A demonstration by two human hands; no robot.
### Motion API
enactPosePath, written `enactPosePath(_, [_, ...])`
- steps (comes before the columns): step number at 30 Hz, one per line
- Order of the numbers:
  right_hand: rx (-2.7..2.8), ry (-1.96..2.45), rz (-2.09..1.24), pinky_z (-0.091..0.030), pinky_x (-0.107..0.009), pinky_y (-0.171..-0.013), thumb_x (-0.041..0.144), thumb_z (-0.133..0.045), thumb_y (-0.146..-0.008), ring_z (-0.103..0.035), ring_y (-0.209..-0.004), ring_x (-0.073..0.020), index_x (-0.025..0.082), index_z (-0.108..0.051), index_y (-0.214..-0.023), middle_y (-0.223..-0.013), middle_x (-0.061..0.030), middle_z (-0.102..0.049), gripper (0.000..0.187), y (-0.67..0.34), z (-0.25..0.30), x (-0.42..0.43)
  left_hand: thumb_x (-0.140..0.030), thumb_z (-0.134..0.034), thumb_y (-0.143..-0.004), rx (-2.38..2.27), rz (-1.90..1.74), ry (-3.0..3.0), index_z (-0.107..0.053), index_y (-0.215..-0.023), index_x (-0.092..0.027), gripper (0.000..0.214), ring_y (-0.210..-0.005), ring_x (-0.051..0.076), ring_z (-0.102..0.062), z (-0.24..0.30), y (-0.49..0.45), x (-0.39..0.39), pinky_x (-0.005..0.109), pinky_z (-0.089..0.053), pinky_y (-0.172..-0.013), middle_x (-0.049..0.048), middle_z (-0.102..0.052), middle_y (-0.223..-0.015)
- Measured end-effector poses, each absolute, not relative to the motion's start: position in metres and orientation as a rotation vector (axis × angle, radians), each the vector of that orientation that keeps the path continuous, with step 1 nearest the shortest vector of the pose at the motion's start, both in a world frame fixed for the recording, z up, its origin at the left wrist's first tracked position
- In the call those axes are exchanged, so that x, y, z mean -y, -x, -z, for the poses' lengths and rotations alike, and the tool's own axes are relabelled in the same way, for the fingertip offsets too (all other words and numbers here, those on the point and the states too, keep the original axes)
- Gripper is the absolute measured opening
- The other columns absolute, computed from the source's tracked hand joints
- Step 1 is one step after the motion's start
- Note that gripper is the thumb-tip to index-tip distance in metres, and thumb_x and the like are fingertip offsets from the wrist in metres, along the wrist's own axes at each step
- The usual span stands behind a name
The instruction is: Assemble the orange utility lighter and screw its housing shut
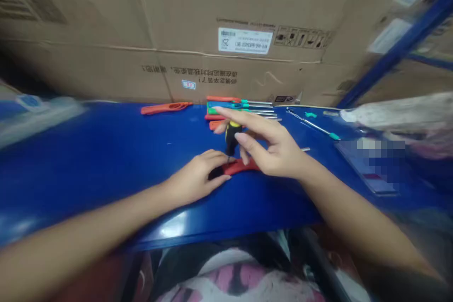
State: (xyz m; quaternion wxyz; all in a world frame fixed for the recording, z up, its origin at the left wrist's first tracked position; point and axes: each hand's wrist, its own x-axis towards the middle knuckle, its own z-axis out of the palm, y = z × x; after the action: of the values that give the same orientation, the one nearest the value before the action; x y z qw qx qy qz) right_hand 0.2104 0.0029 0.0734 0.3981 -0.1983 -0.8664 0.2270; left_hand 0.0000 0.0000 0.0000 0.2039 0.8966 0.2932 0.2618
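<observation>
My left hand (200, 174) is closed on the left end of a red plastic handle (244, 166), pressing it to the blue table. My right hand (272, 144) has its thumb and fingers around the black and yellow grip of a screwdriver (231, 137), with the index finger stretched out along its top. The screwdriver stands nearly upright, its shaft pointing down at the red handle beside my left fingertips. My right hand hides the right part of the handle; a short metal rod end (306, 149) shows beyond it.
Behind my hands lie several tools (221, 104) with red, blue and green handles and metal shafts. An orange-red handle (166, 107) lies to their left. At right are a thin metal rod (314, 127), a phone (371, 174) and a cloth (389, 113). A large cardboard box (106, 71) stands behind.
</observation>
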Motion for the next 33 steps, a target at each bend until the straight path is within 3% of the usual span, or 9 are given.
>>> enactPosePath(3, [2.147, 0.518, -0.442, -0.056, -0.029, -0.078, 0.020, -0.058, -0.097, -0.064, -0.086, -0.0136, 0.020, -0.065, -0.131, -0.112, -0.0051, -0.071, 0.034, -0.2073, -0.0720, -0.0032, -0.022, -0.066, -0.094, -0.829, -0.724, -2.492, -0.068, -0.119, -0.014, 0.027, -0.105, 0.023, -0.067, -0.0004, 0.0006, 0.0018, 0.036, -0.053, -0.096, 0.0093, -0.071, -0.110])
enactPosePath(6, [2.119, 0.546, -0.303, -0.056, -0.031, -0.081, 0.026, -0.068, -0.093, -0.062, -0.081, -0.0139, 0.022, -0.071, -0.121, -0.102, -0.0038, -0.072, 0.028, -0.2051, -0.0718, -0.0030, -0.023, -0.065, -0.094, -0.832, -0.714, -2.482, -0.069, -0.116, -0.016, 0.023, -0.104, 0.024, -0.067, -0.0004, 0.0007, 0.0024, 0.038, -0.054, -0.094, 0.0086, -0.072, -0.110])
enactPosePath(11, [2.127, 0.565, -0.444, -0.055, -0.037, -0.092, 0.022, -0.044, -0.104, -0.065, -0.099, -0.0164, 0.022, -0.058, -0.140, -0.114, -0.0062, -0.070, 0.039, -0.2061, -0.0712, -0.0026, -0.023, -0.065, -0.094, -0.830, -0.735, -2.477, -0.066, -0.124, -0.014, 0.031, -0.107, 0.023, -0.067, -0.0007, 0.0000, 0.0022, 0.037, -0.054, -0.097, 0.0099, -0.071, -0.111])
enactPosePath(17, [2.057, 0.626, -0.272, -0.056, -0.035, -0.080, 0.033, -0.067, -0.093, -0.060, -0.079, -0.0154, 0.024, -0.070, -0.122, -0.096, -0.0035, -0.068, 0.030, -0.2089, -0.0656, -0.0091, -0.023, -0.065, -0.094, -0.845, -0.737, -2.482, -0.066, -0.124, -0.015, 0.031, -0.110, 0.024, -0.066, -0.0010, 0.0002, 0.0021, 0.039, -0.053, -0.100, 0.0103, -0.071, -0.114])
enactPosePath(21, [2.117, 0.527, -0.419, -0.057, -0.031, -0.078, 0.026, -0.050, -0.102, -0.062, -0.093, -0.0160, 0.022, -0.063, -0.133, -0.115, -0.0077, -0.067, 0.033, -0.2094, -0.0695, -0.0072, -0.023, -0.065, -0.094, -0.837, -0.742, -2.478, -0.066, -0.123, -0.016, 0.030, -0.107, 0.024, -0.067, -0.0011, 0.0004, 0.0025, 0.039, -0.054, -0.097, 0.0100, -0.071, -0.112])
enactPosePath(23, [2.150, 0.493, -0.595, -0.057, -0.027, -0.070, 0.025, -0.046, -0.104, -0.064, -0.089, -0.0139, 0.021, -0.061, -0.135, -0.118, -0.0078, -0.067, 0.035, -0.2093, -0.0714, -0.0049, -0.024, -0.065, -0.094, -0.843, -0.728, -2.473, -0.067, -0.121, -0.017, 0.028, -0.106, 0.024, -0.067, -0.0008, 0.0005, 0.0023, 0.039, -0.054, -0.096, 0.0097, -0.071, -0.111])
enactPosePath(28, [2.052, 0.545, -0.332, -0.058, -0.031, -0.071, 0.033, -0.072, -0.090, -0.059, -0.073, -0.0128, 0.023, -0.073, -0.110, -0.098, -0.0041, -0.070, 0.022, -0.2076, -0.0698, -0.0055, -0.025, -0.064, -0.095, -0.830, -0.724, -2.472, -0.068, -0.120, -0.018, 0.026, -0.107, 0.024, -0.067, 0.0004, 0.0015, 0.0010, 0.040, -0.054, -0.097, 0.0088, -0.071, -0.114])
enactPosePath(30, [2.053, 0.549, -0.270, -0.058, -0.033, -0.076, 0.033, -0.067, -0.094, -0.061, -0.081, -0.0151, 0.022, -0.071, -0.115, -0.101, -0.0060, -0.069, 0.024, -0.2080, -0.0695, -0.0067, -0.024, -0.065, -0.094, -0.831, -0.736, -2.478, -0.066, -0.123, -0.017, 0.029, -0.108, 0.024, -0.067, 0.0003, 0.0017, 0.0010, 0.040, -0.054, -0.097, 0.0093, -0.071, -0.115])
enactPosePath(33, [2.098, 0.522, -0.484, -0.058, -0.029, -0.071, 0.026, -0.046, -0.104, -0.065, -0.085, -0.0137, 0.022, -0.062, -0.132, -0.114, -0.0074, -0.068, 0.033, -0.2093, -0.0707, -0.0073, -0.024, -0.066, -0.094, -0.833, -0.745, -2.491, -0.066, -0.123, -0.015, 0.031, -0.108, 0.024, -0.067, -0.0006, 0.0014, 0.0015, 0.039, -0.055, -0.097, 0.0104, -0.071, -0.114])
